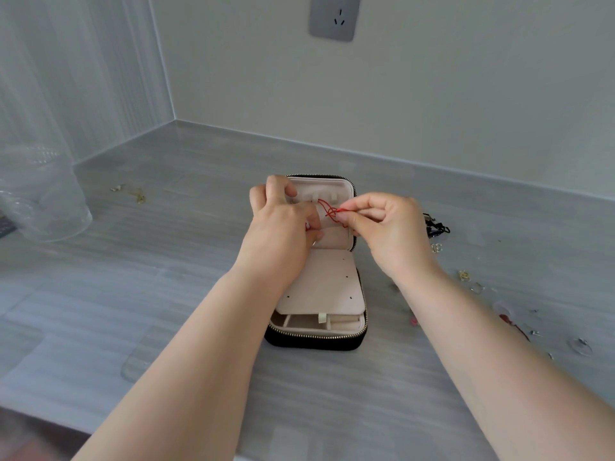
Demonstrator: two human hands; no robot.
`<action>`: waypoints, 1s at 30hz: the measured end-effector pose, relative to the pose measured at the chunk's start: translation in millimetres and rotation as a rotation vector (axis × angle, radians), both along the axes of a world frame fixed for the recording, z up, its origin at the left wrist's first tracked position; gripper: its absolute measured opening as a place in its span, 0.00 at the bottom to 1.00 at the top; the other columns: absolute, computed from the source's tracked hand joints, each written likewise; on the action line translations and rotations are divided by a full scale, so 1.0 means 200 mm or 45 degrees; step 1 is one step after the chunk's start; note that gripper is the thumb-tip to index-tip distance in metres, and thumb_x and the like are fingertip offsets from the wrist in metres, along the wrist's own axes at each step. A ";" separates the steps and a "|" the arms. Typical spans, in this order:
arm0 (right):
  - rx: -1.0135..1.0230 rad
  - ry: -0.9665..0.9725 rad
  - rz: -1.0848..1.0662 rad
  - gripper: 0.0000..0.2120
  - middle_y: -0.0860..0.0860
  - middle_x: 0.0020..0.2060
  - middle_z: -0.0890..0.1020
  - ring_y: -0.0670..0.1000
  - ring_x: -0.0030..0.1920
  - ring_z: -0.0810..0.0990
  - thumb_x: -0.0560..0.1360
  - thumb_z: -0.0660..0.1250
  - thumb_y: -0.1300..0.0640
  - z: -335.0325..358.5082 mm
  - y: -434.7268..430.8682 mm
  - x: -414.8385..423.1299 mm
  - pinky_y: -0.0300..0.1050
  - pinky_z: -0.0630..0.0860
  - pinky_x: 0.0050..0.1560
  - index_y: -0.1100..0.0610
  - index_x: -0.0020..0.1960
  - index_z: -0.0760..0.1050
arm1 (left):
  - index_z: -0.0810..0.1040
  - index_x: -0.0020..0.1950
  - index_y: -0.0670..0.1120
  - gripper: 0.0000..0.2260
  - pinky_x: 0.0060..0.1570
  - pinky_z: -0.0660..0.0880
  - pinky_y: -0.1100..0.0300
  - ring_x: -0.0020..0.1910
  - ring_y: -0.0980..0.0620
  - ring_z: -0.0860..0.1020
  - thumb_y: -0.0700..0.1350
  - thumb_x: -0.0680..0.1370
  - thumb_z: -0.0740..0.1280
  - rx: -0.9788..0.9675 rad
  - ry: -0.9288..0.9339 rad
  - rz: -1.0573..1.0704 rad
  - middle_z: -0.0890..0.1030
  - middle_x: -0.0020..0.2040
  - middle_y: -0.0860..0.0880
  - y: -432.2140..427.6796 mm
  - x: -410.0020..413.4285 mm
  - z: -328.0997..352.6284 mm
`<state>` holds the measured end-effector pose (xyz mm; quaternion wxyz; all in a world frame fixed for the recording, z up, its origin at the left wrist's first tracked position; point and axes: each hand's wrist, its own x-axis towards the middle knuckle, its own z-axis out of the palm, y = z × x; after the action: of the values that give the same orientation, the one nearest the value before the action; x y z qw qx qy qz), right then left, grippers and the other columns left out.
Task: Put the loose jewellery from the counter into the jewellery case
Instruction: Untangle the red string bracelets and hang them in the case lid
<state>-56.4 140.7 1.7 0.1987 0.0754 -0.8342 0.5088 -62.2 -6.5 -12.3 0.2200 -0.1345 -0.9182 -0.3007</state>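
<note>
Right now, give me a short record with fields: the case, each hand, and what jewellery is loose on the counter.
case: jewellery case, open, lid raised, pale pink lining
left hand: left hand, fingers curled at the lid's left side; what it grips is hidden
right hand: right hand pinches the red cord in front of the lid
loose, right of case: black piece, gold pieces
loose, left of case: gold chain
surface: grey counter
other: clear container, far left
</note>
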 end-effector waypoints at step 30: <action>0.532 0.236 -0.090 0.11 0.35 0.36 0.77 0.33 0.30 0.72 0.70 0.70 0.60 0.00 0.07 0.09 0.31 0.65 0.32 0.51 0.51 0.77 | 0.80 0.40 0.42 0.02 0.49 0.62 0.60 0.55 0.47 0.60 0.40 0.72 0.70 0.026 0.186 -0.167 0.70 0.57 0.43 0.00 0.00 -0.01</action>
<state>-39.1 154.3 2.6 0.2721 0.1321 -0.9018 0.3086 -62.2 -5.7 -14.7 0.2677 -0.2138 -0.8858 -0.3130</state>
